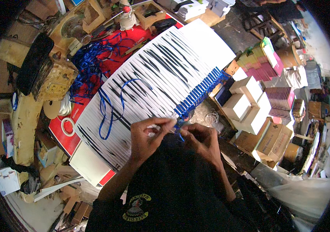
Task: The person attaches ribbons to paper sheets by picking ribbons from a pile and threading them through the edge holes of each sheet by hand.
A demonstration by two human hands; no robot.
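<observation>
A wide stack of long white strips [145, 92] with dark gaps between them lies in front of me. Blue ribbon loops [201, 91] wrap its near right edge in a row. At the near end of that row, my left hand [149, 135] is closed in a pinch by the strip edge; something whitish shows under its fingers, too small to name. Close beside it, my right hand [201, 141] pinches the blue ribbon [181, 136], and its short end hangs between the hands. A loose length of blue ribbon [123, 96] curls across the strips.
Tangled blue ribbons [91, 58] lie on a red board [70, 129] beyond the strips. A white ring [68, 127] rests on the board's left side. White boxes [246, 100] and a brown carton [271, 139] stand at the right. A stained wooden block [55, 79] is at the left.
</observation>
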